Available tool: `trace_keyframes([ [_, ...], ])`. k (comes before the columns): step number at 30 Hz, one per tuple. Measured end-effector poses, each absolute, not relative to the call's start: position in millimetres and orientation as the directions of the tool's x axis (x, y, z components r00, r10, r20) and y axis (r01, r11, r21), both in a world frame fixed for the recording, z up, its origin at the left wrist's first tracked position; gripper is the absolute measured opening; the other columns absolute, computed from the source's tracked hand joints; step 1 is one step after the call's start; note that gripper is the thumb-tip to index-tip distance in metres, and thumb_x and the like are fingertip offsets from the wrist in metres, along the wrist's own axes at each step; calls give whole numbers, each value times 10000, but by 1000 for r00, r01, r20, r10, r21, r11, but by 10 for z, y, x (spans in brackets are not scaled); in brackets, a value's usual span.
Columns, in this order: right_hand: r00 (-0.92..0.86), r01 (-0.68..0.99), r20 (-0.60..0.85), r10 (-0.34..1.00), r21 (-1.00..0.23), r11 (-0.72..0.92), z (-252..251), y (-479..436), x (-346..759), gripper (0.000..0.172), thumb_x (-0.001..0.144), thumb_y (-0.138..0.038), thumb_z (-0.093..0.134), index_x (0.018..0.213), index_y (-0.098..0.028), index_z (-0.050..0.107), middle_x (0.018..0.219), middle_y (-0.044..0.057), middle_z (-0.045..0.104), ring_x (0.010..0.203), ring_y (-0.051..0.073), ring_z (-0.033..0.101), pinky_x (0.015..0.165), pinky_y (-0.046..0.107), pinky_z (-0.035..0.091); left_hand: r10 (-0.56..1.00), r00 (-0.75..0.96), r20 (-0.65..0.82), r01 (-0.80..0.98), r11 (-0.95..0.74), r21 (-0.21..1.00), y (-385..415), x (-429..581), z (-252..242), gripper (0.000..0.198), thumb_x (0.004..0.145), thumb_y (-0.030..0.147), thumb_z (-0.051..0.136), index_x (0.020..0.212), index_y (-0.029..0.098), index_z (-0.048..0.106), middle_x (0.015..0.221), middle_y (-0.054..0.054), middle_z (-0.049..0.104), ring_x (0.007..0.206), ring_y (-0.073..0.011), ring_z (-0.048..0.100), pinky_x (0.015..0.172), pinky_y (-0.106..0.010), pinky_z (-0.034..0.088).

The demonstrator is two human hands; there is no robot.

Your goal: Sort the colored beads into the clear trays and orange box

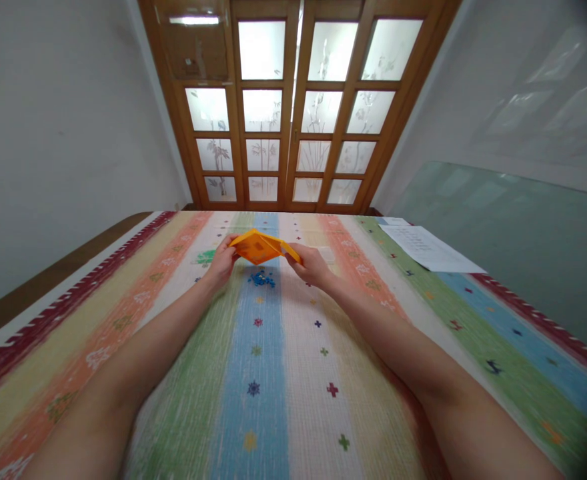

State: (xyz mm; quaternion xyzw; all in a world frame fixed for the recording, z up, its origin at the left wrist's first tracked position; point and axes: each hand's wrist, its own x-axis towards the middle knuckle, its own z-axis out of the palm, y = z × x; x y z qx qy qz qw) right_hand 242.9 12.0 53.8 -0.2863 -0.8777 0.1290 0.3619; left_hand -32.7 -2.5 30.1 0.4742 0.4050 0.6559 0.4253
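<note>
Both hands hold a flat orange plastic piece [259,247], tilted, a little above the striped cloth. My left hand [222,260] grips its left edge with closed fingers. My right hand [311,265] grips its right edge, fingers pinched on it. Just below the piece, a small heap of tiny blue bits [262,279] lies on the blue stripe of the cloth. A small green patch of something [205,256] lies on the cloth to the left of my left hand; I cannot make out what it is.
A multicoloured striped cloth [273,373] covers the table. A white printed sheet [426,248] lies at the far right. A glass pane [513,233] leans along the right wall. Wooden doors with frosted panes [293,107] stand behind the table.
</note>
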Motion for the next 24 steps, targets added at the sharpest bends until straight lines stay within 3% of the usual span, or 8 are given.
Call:
trace_keyframes([
  [8,-575,419,571,585,-409,811,412,117,2527,435,1080,-478,362,1125,-216,707,958,85,733,882,220,675,816,313,501,929,-158,334,-183,-360,915,7,-393,322,307,668,157,559,945,222,673,989,-27,694,926,-183,655,837,-288,543],
  [13,-545,435,600,586,-394,809,449,85,2543,433,1075,-468,367,1160,-211,705,1031,104,746,934,236,684,865,342,518,923,-164,349,-195,-377,905,-4,-370,365,308,667,151,568,946,217,681,1006,-29,702,933,-186,659,841,-294,538],
  [19,-451,487,636,626,-412,770,541,15,2443,378,1072,-390,392,1298,-236,653,1256,109,714,1152,268,656,1018,400,511,954,-75,290,-197,-300,934,-130,-253,439,433,765,236,657,1198,233,669,1309,-60,679,1195,-253,633,930,-332,545],
  [24,-434,542,626,648,-393,743,634,-18,2296,460,1036,-339,489,1491,-284,520,1433,103,622,1316,298,572,1129,478,461,966,127,226,-329,-174,928,-235,-131,461,495,905,372,673,1386,284,596,1480,-77,590,1289,-302,604,991,-462,565],
])
